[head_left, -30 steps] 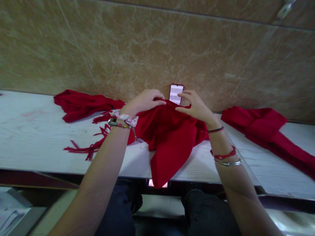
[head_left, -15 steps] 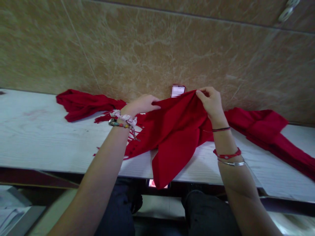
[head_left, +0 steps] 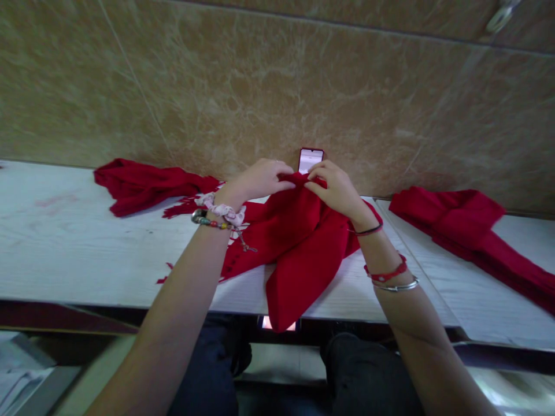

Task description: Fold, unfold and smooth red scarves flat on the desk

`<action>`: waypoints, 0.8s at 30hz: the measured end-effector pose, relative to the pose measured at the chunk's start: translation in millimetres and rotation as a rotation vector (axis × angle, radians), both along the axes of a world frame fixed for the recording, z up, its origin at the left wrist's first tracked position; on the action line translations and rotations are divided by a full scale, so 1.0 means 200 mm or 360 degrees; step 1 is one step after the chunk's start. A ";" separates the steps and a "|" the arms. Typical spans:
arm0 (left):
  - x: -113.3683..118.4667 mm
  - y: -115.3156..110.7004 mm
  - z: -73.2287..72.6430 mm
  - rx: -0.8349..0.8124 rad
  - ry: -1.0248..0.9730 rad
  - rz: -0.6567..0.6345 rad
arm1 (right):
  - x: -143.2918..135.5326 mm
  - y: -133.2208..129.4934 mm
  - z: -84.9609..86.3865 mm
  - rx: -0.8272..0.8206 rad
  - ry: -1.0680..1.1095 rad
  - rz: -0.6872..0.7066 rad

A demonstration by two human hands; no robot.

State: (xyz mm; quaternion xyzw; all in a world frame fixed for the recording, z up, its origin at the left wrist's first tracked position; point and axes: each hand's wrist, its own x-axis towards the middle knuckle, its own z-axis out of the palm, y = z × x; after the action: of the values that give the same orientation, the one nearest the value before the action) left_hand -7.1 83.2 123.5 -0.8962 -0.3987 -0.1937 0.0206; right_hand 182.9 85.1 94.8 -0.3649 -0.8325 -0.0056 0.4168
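Observation:
A red fringed scarf (head_left: 303,242) lies bunched on the white wood-grain table, one corner hanging over the front edge. My left hand (head_left: 264,180) pinches its upper edge between thumb and fingers. Close beside it, my right hand (head_left: 332,186) grips the same edge, thumb and fingertips closed on the cloth. Between the hands the fabric is gathered into a short fold. The fringe spreads to the left, partly behind my left wrist.
A lit phone (head_left: 310,159) leans at the wall behind the scarf. Another red fringed cloth (head_left: 151,186) lies to the left, and a folded red cloth (head_left: 459,222) to the right. The tabletop (head_left: 65,248) meets a brown marbled wall (head_left: 243,81). Another lit screen (head_left: 277,323) shows below the front edge.
My right hand has moved left with the scarf's upper edge, up close to my left hand. The cloth between them has bunched together, and more of the phone shows.

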 end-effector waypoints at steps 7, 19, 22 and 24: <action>-0.04 0.06 -0.03 -0.0070 -0.0043 0.0334 | 0.14 0.08 0.02 0.0093 0.0543 -0.0539; 0.23 -0.07 -0.18 0.0009 0.0550 0.0289 | 0.21 0.09 -0.12 -0.0086 0.0134 -0.1059; 0.20 -0.02 -0.19 0.0040 0.0487 0.0303 | 0.24 0.09 -0.13 -0.0080 -0.0003 -0.0987; 0.16 0.02 -0.17 0.0121 0.0323 0.0343 | 0.23 0.08 -0.12 -0.0036 -0.0130 -0.0684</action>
State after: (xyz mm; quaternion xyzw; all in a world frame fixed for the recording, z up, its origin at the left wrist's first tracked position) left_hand 25.6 86.9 89.5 -0.8617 -0.4809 -0.1139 0.1155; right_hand 229.9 101.4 70.3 -0.5382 -0.7517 -0.0998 0.3680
